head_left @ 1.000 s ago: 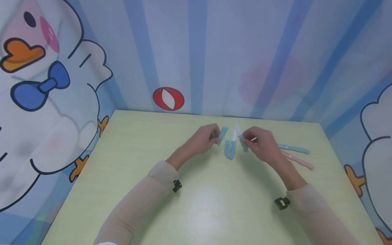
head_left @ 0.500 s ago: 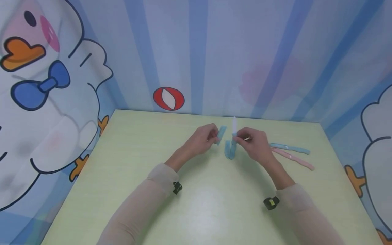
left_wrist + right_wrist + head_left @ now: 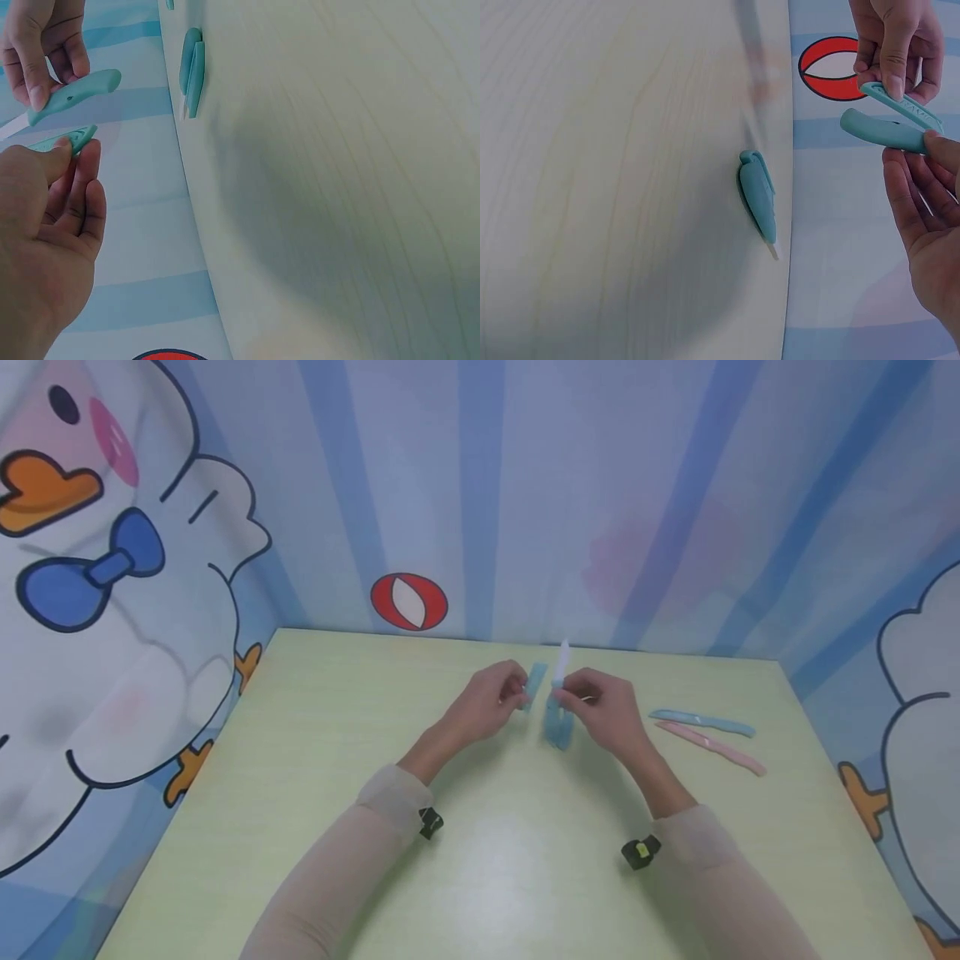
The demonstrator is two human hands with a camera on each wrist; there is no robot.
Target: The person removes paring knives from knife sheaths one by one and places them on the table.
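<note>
My left hand (image 3: 487, 697) pinches a flat teal blade cover (image 3: 536, 681) with raised marks on its face, seen close in the right wrist view. Between thumb and fingers, my right hand (image 3: 603, 706) holds a small knife by the front of its teal handle (image 3: 86, 91), its pale blade (image 3: 562, 662) pointing away from me. The cover and this knife are raised over the table, side by side and close together. Beneath the right hand, a second teal-handled knife (image 3: 757, 195) lies on the table against another teal cover piece, its blade mostly hidden.
On the table (image 3: 480, 860) to the right lie a slim blue knife-like piece (image 3: 705, 721) and a pink one (image 3: 720, 750), their left ends close together. A striped cartoon backdrop (image 3: 420, 485) rises behind the table's far edge.
My right hand has moved left with the knife, closing in on the cover in my left hand. The left hand has barely moved. More of the blue and pink pieces now shows.
</note>
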